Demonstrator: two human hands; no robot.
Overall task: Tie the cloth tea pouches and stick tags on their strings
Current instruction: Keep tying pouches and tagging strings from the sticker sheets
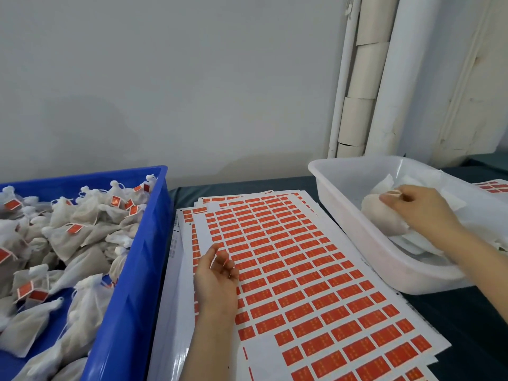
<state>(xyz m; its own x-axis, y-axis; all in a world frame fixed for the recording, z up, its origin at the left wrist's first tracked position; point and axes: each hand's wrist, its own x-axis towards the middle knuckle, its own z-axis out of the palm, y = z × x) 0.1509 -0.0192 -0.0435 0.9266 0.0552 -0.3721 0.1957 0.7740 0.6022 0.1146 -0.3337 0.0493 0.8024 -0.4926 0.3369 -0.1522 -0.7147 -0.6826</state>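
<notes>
Sheets of red tag stickers (297, 273) lie spread over the table's middle. My left hand (217, 279) rests above them, palm up, fingers loosely curled, holding nothing. Inside the white plastic tub (354, 232) at the right, my right hand (417, 213) pinches the top of a white cloth tea pouch (376, 215). More untied pouches (406, 243) lie under it in the tub. At the left, a blue crate (143, 259) holds several tied pouches with red tags (74, 229) on their strings.
A dark cloth covers the table (453, 312). White pipes (384, 78) run up the wall behind the tub. More sticker sheets (492, 187) show beyond the tub at the far right.
</notes>
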